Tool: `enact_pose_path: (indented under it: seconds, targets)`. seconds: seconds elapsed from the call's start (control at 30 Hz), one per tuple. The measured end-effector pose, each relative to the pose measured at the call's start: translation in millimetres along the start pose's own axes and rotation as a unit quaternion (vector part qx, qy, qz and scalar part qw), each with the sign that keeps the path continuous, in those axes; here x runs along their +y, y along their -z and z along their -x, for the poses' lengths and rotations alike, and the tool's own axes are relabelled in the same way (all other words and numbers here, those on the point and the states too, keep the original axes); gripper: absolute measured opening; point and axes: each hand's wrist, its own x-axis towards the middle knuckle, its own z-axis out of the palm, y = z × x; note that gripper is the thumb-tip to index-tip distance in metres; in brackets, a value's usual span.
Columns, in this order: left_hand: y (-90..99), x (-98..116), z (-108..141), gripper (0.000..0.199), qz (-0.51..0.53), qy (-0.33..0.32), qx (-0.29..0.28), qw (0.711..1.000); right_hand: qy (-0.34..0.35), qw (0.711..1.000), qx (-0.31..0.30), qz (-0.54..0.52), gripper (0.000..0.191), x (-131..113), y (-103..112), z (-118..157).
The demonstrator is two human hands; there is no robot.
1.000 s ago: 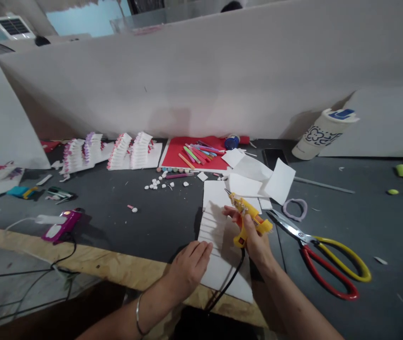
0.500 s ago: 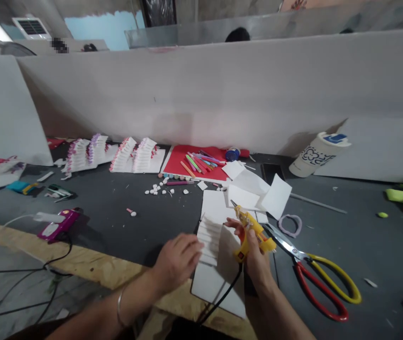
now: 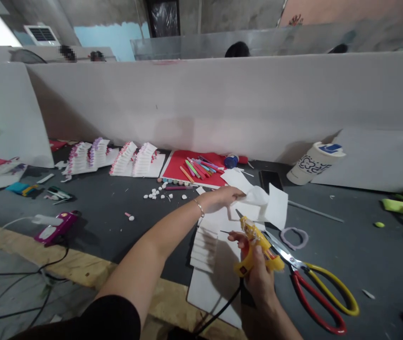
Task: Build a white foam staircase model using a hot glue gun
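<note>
Head view: right hand [image 3: 261,270] curled round glue gun [image 3: 253,234]; left hand [image 3: 222,197], at white sheets [image 3: 277,205], hold unclear; brushing the nozzle [image 3: 239,215] risked burns!

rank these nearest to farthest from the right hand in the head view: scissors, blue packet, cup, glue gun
1. Glue gun: held in the right hand.
2. Scissors: on the table just right of the hand.
3. Cup: farther back, to the right, by the white partition.
4. Blue packet: far over on the left of the table.
</note>
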Motion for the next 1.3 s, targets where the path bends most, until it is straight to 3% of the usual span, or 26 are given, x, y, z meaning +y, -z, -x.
enact_pose_path:
  seconds: [0.23, 0.43, 0.6, 0.77, 0.83, 0.9, 1.0, 1.17, 1.3]
  targets:
    - [7.0, -19.5, 18.9, 0.02, -0.043, 0.044, 0.026, 0.998, 0.009, 0.999, -0.02, -0.023, 0.036, 1.9, -4.8, -1.0]
    - [7.3, -8.8, 11.8, 0.025, -0.036, 0.061, 0.079, 0.994, 0.018, 1.0, -0.013, -0.021, 0.038, -1.1, -11.4, -2.4]
    - [-2.4, -0.8, -3.1, 0.014, -0.035, 0.057, 0.035, 0.997, 0.053, 0.998, -0.027, -0.034, 0.038, -3.0, -11.6, -1.6]
    - [19.1, 2.4, -17.9, 0.025, -0.083, 0.097, 0.124, 0.984, 0.068, 0.996, -0.04, -0.045, 0.039, -5.5, -12.5, -0.8]
    - [26.2, 10.0, -20.8, 0.033, -0.101, 0.077, 0.155, 0.98, 0.067, 0.996, -0.041, -0.049, 0.04, -7.3, -12.9, -0.4]
    - [22.8, 20.9, -22.2, 0.032, -0.112, 0.002, 0.11, 0.988, 0.072, 0.995, -0.043, -0.055, 0.041, -8.7, -12.4, 0.4]
    - [-0.6, 35.9, -24.2, 0.019, -0.116, -0.104, -0.028, 0.987, 0.085, 0.994, -0.049, -0.057, 0.042, -9.3, -10.1, 2.0]
    - [-37.1, 47.4, -30.7, 0.045, -0.137, -0.068, -0.069, 0.986, 0.094, 0.992, -0.052, -0.06, 0.042, -8.3, -7.0, 3.7]
    - [-31.7, 55.7, -36.5, 0.034, -0.12, -0.038, -0.055, 0.991, 0.113, 0.99, -0.036, -0.079, 0.038, -12.7, -7.6, 3.8]
